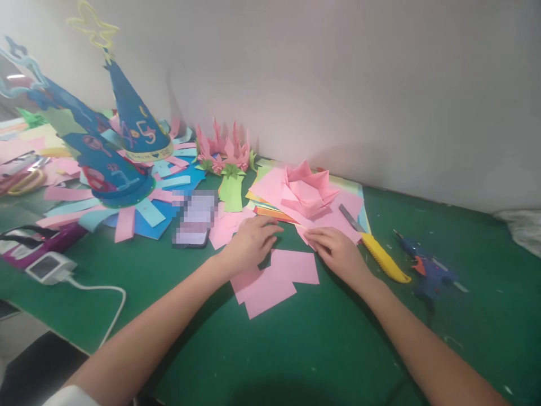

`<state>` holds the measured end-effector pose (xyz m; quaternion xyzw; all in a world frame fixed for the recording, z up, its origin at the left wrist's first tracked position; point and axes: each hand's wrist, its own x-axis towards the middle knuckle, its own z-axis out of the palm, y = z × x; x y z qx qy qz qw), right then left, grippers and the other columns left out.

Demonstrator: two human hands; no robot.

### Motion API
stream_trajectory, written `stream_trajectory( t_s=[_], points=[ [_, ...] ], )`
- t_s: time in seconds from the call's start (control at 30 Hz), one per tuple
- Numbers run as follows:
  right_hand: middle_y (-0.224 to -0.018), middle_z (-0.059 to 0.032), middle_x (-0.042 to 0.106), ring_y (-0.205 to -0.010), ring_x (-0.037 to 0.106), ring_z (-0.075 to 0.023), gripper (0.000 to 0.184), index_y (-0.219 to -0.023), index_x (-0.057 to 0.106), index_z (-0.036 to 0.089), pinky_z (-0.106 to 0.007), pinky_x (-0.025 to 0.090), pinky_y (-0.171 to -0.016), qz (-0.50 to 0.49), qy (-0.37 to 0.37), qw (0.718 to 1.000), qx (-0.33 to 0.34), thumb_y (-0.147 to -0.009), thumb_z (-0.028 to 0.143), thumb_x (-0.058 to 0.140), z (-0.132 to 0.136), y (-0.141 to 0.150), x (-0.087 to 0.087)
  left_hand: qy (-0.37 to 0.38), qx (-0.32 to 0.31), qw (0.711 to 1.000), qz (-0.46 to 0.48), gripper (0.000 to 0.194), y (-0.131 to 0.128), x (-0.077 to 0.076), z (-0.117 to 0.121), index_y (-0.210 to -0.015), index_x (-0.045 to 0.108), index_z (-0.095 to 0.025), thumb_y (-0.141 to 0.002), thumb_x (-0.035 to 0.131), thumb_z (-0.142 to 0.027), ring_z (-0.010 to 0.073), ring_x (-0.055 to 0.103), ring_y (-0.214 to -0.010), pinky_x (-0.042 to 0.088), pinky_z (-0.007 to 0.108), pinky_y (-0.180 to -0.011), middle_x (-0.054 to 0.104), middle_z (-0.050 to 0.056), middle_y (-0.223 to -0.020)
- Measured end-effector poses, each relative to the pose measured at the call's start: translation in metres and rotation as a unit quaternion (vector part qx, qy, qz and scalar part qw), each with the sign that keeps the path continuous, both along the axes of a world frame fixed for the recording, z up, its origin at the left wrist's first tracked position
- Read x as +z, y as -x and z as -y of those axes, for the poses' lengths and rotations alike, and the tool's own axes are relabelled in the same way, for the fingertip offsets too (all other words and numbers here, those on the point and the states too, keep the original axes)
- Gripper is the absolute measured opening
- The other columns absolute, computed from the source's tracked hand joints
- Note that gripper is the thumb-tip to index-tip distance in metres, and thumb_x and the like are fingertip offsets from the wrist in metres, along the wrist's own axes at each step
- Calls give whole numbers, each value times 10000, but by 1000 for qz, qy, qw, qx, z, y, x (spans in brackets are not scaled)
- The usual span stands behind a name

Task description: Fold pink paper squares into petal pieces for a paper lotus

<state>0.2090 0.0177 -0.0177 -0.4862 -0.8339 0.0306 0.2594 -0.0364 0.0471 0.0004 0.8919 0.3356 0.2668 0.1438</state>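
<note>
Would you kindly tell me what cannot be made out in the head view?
In the head view:
Phone: screen content, pixelated.
Star-topped blue cone: band lettering, too small and blurred.
Whitish bundle: cut off by right edge.
Pink sheets: partly hidden by left hand.
Pink piece: right hand hides whether it is gripped.

left arm [169, 316]: bare below white sleeve [71, 397] | right arm [414, 332]: bare | left hand [249, 241]: bare | right hand [341, 252]: bare

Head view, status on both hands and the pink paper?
Left hand open, by loose pink sheets. Right hand at a small pink piece, grip unclear. Yellow knife close beside right hand, blade exposed.
</note>
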Motion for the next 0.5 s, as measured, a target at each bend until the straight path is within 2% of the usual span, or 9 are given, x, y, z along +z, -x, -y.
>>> stream_trajectory(
  t_s=[0.1,0.2,0.23,0.3,0.37,0.43,0.5],
  points=[
    [-985,-56,701,-930,628,-215,197,-947,691,226,-393,510,-834,-65,-29,997,-35,-884,212,505,3,-1,4,34,47,998,-4,282,19,-3,7,-1146,583,-191,-902,488,-295,233,553,-1038,453,430,-913,582,99,-1144],
    [-964,-52,700,-917,625,-214,199,-949,687,247,-413,496,-838,-95,-69,991,-57,-891,207,501,9,3,16,87,61,994,-25,366,31,-6,15,-1180,564,-182,-883,518,-391,244,525,-1031,442,438,-916,550,111,-1125],
    [-935,-52,705,-892,630,-209,193,-948,686,245,-403,501,-820,-98,-63,992,-42,-891,203,507,13,5,20,99,51,993,-30,441,32,-6,18,-1209,545,-186,-855,547,-449,256,499,-1066,428,444,-933,528,116,-1158],
    [-912,-42,715,-870,637,-199,196,-976,681,255,-388,510,-802,-73,-7,997,37,-899,213,507,19,10,27,119,25,992,-43,668,31,-4,23,-1278,483,-205,-743,622,-581,285,448,-1121,398,471,-960,483,121,-1218],
    [-1052,-40,693,-984,614,-216,229,-1092,646,275,-407,497,-861,-14,75,991,113,-889,274,541,25,16,29,128,7,990,-62,835,26,-1,28,-1325,427,-226,-644,667,-646,312,415,-1143,366,512,-971,452,124,-1256],
    [-1213,-57,622,-1090,565,-245,346,-1195,594,264,-433,477,-911,29,106,985,136,-860,351,586,27,21,28,129,-2,988,-84,862,21,1,33,-1347,396,-230,-636,687,-622,324,389,-1161,333,537,-980,440,128,-1265],
    [-1261,-69,588,-1120,543,-253,386,-1224,575,250,-448,457,-943,46,114,983,135,-859,375,583,27,24,25,136,-7,986,-95,893,17,2,36,-1367,364,-238,-626,702,-604,328,373,-1170,319,541,-981,422,126,-1282]
  ],
)
